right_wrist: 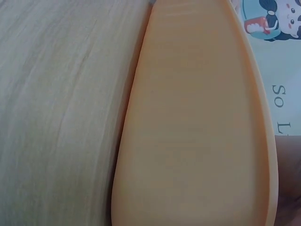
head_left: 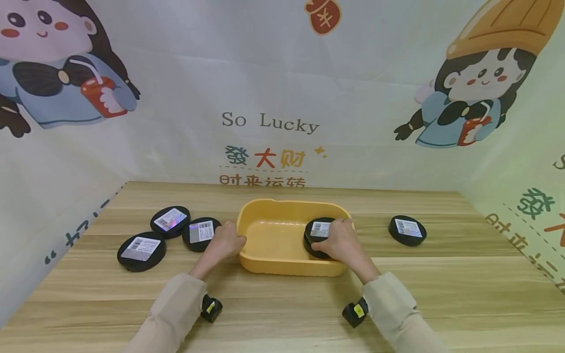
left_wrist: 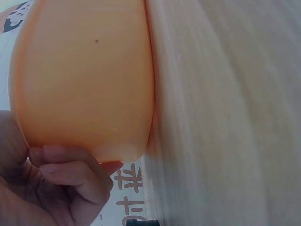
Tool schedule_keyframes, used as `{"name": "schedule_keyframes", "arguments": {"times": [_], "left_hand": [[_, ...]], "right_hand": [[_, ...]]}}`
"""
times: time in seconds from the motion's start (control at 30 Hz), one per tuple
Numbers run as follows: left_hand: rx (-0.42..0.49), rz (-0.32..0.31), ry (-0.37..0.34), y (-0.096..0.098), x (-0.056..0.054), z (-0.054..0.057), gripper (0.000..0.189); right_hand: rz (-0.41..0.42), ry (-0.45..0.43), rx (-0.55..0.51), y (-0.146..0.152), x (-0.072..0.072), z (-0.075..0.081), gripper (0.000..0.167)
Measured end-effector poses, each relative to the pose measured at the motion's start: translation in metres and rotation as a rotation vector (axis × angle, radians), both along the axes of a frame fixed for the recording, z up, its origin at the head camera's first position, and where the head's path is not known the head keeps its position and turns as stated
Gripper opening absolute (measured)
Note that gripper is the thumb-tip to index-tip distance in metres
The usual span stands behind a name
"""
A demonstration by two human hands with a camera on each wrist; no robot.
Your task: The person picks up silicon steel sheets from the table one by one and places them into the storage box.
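Observation:
A yellow plastic tub [head_left: 282, 267] stands on the wooden table. My left hand [head_left: 226, 241] grips the tub's left end at the rim; in the left wrist view, curled fingers [left_wrist: 77, 176] show against its outer wall. Inside the tub, at the right end, my right hand [head_left: 342, 240] holds a black round disc [head_left: 319, 229] bearing a white barcode label. Its thumb lies across the disc's near side, and a dark edge shows under it like a second disc. The right wrist view shows mostly the tub's outer wall [right_wrist: 193, 117], with a dim part of the hand [right_wrist: 288, 176] beyond its rim.
Left of the tub lie three more labelled black discs: one at the back [head_left: 170, 220], one by the left hand [head_left: 199, 233], one nearer the front [head_left: 141, 251]. Another disc [head_left: 407, 230] lies to the right. A printed cloth [head_left: 273, 88] hangs behind and at both sides.

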State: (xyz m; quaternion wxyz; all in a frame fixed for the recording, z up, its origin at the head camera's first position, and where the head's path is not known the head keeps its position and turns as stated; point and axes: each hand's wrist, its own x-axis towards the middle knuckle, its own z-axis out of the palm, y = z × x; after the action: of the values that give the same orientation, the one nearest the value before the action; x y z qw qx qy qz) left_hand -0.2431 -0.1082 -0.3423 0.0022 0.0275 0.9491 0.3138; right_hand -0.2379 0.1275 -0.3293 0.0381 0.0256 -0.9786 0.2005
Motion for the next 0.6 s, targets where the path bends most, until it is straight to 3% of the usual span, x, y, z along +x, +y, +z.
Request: {"name": "schedule_keyframes", "arguments": {"times": [0.33, 0.6], "left_hand": [[0.019, 0.008, -0.034, 0.0000, 0.0003, 0.0002, 0.010], [0.022, 0.005, -0.033, 0.0001, 0.0020, 0.0021, 0.011]], "right_hand": [[0.000, -0.032, 0.020, -0.0020, 0.0010, -0.0027, 0.069], [0.029, -0.008, 0.030, -0.0008, 0.0001, -0.0051, 0.062]]}}
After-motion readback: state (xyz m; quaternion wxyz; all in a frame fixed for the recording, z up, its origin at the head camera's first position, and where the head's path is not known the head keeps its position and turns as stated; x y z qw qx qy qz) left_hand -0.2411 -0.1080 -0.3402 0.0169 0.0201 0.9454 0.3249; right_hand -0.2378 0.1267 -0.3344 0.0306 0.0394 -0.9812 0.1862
